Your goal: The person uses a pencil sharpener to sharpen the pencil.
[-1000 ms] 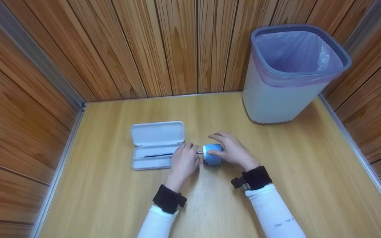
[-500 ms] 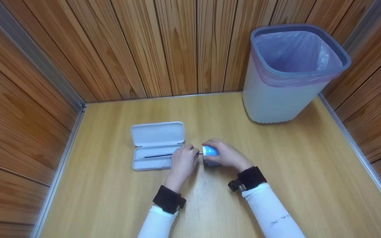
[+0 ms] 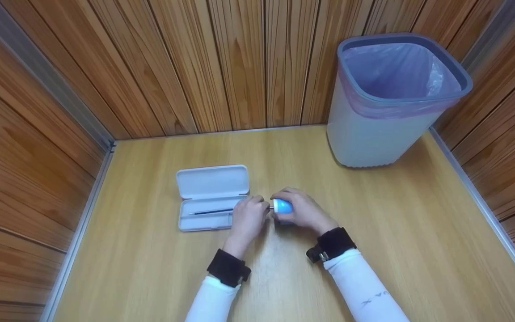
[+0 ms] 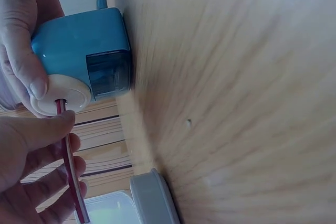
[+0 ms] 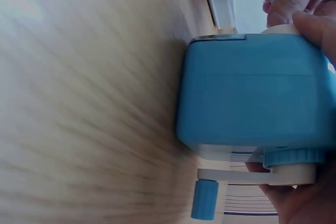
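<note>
A blue crank pencil sharpener (image 3: 283, 206) stands on the table, its cream front facing left. My right hand (image 3: 306, 211) grips its body from the right side. In the right wrist view the sharpener's crank handle (image 5: 205, 199) hangs at the back, with no finger on it. My left hand (image 3: 247, 219) pinches a dark red pencil (image 4: 72, 177) between thumb and fingers. One end of that pencil sits in the hole of the sharpener's front. Its other end reaches left over the opened pencil case (image 3: 213, 181). The left fingers partly hide the pencil in the head view.
At the back right stands a tall waste bin (image 3: 369, 138) with a pink liner. Wood-panelled walls (image 3: 239, 67) enclose the table (image 3: 150, 277) at the back and both sides. The case lies just left of my left hand.
My right hand has moved left and its fingers have gone from spread over the sharpener to gripping it. The left hand and the pencil have barely moved.
</note>
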Motion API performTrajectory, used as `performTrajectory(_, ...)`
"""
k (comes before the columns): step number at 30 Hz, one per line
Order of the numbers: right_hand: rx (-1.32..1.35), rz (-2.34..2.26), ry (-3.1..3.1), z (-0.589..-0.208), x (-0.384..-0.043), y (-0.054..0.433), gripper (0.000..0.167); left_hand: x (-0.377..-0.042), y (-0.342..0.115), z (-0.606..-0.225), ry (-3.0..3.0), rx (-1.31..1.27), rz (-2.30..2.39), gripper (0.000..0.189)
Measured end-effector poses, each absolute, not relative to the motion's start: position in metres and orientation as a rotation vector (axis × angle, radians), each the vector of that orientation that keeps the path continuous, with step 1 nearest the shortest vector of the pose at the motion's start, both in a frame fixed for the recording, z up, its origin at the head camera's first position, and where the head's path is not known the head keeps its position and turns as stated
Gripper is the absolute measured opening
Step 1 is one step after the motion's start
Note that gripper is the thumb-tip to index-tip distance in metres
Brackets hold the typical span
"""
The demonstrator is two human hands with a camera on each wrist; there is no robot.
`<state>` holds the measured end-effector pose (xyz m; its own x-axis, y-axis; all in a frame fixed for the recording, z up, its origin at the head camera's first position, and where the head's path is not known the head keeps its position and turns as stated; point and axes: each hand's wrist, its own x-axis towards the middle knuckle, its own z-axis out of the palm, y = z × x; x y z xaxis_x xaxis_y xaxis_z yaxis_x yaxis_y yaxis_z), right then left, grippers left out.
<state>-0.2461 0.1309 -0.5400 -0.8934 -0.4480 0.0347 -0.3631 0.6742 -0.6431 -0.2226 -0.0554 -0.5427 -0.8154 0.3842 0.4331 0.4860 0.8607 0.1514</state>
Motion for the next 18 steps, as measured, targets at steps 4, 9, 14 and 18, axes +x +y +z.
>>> performTrajectory(4,-0.662,-1.022,2.766,-0.5415,-0.2462,0.1285,0.049,-0.2238,-0.0562,-0.5435,-2.621,-0.648,-0.325,0.002)
performTrajectory(9,-0.669,-1.036,2.771,-0.5423,-0.2463,0.1272,0.048,-0.2249,-0.0569,-0.545,-2.594,-0.65,-0.302,0.002)
performTrajectory(14,-0.705,-1.048,2.777,-0.5422,-0.2471,0.127,0.05,-0.2259,-0.0581,-0.545,-2.581,-0.675,-0.268,0.004)
performTrajectory(18,-0.686,-1.059,2.769,-0.5415,-0.2472,0.1268,0.053,-0.2264,-0.0591,-0.543,-2.619,-0.69,-0.263,0.004)
